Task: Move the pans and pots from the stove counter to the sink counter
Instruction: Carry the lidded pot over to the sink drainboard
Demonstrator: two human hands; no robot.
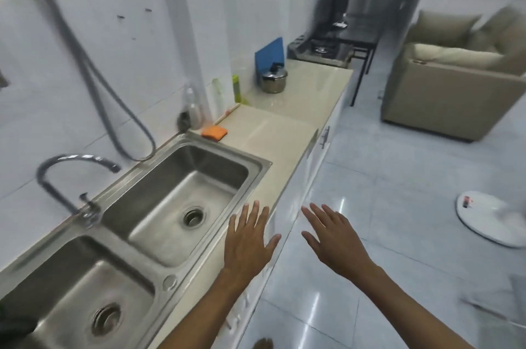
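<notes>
Both hands reach forward, palms down, fingers spread wide, holding nothing. The left hand (248, 237) hovers over the front edge of the counter (287, 118) at lower centre; the right hand (334, 234) hovers over the glossy grey floor tiles (384, 177) just beside it.

A lidded pot (273, 78) of shiny steel, round with a dark knob, stands on the smooth beige counter at upper centre, close to the wall. A flat blue board (269, 59) leans upright behind it.

A brushed-steel double sink (159, 206) fills the lower left; its nearer basin is cut off by the frame edge. A curved tap (71, 175) rises at its back. An orange sponge (215, 132) lies by the sink's far corner.

The stove (321, 51), beyond the counter's end, is dark and blurred; its details cannot be made out. A green bottle (236, 88) and other bottles against the wall are smeared. A beige armchair (452, 83) sits at upper right.
</notes>
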